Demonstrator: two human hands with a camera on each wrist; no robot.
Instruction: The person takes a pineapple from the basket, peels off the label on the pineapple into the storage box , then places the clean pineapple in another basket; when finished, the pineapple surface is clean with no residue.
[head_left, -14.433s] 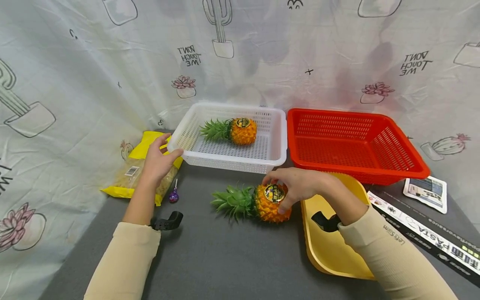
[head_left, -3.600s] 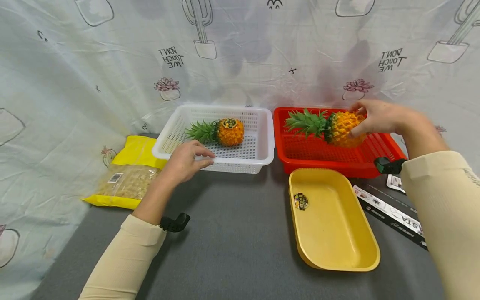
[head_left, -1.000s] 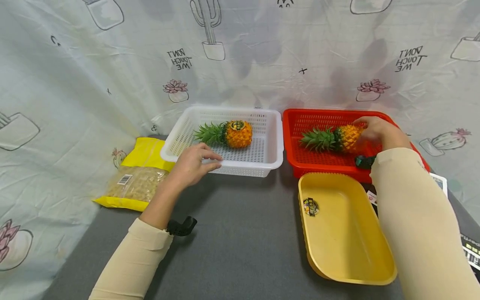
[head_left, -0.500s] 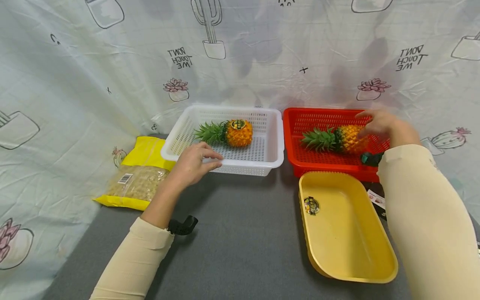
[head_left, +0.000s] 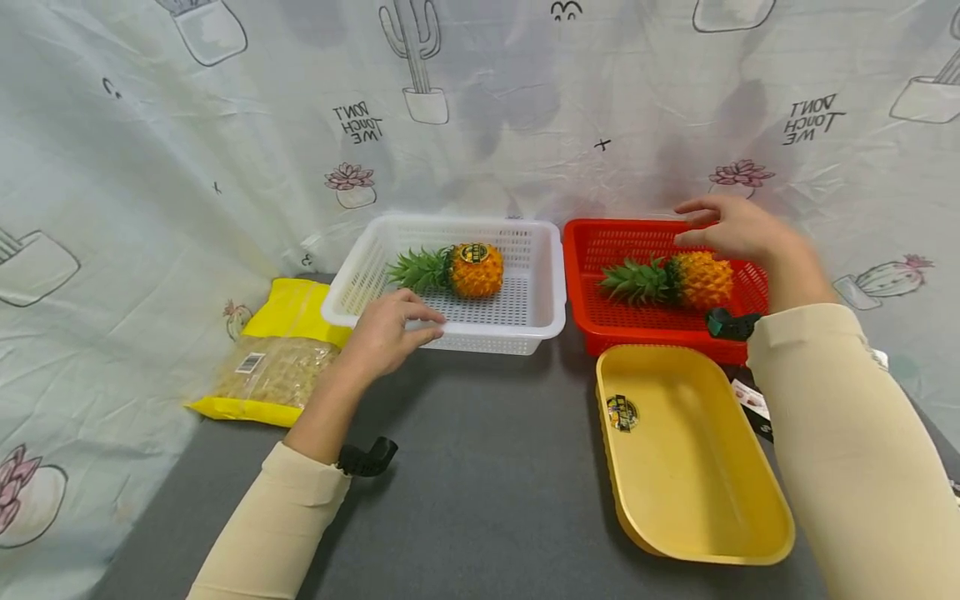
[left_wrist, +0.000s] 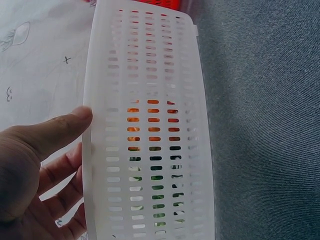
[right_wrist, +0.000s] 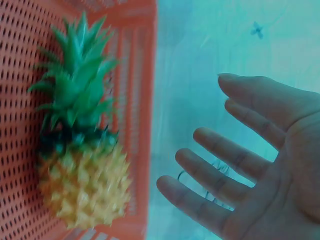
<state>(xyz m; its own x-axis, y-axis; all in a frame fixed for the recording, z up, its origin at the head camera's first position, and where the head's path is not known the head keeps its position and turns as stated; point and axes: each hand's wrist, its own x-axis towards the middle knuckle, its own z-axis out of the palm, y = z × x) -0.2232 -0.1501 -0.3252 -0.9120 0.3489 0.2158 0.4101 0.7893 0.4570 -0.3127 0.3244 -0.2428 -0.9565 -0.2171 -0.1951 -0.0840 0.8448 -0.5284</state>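
Observation:
At the front rim of the white basket (head_left: pixel 480 326), my left hand (head_left: pixel 384 335) holds the edge. In the left wrist view the thumb (left_wrist: pixel 75 119) lies at the basket's rim, with the other fingers partly hidden behind it. One pineapple (head_left: pixel 477 272) lies on its side in this basket, its crown pointing left. Inside the red basket (head_left: pixel 588 321) lies another pineapple (head_left: pixel 702 280), also with its crown to the left. My right hand (head_left: pixel 731 227) hovers above that basket's back part, holding nothing. The right wrist view shows its fingers (right_wrist: pixel 210 177) spread, apart from the pineapple.
A yellow bin (head_left: pixel 690 467) with a round sticker (head_left: pixel 622 413) on its inner wall stands in front of the red basket. A yellow bag (head_left: pixel 277 367) lies on the left. A dark box (head_left: pixel 752 402) is partly hidden by the right sleeve. A printed curtain (head_left: pixel 480 108) hangs behind.
The pineapple that my right hand gripped on the table earlier was carried into the red basket and let go. That hand has risen off it; the left has moved right along the white rim.

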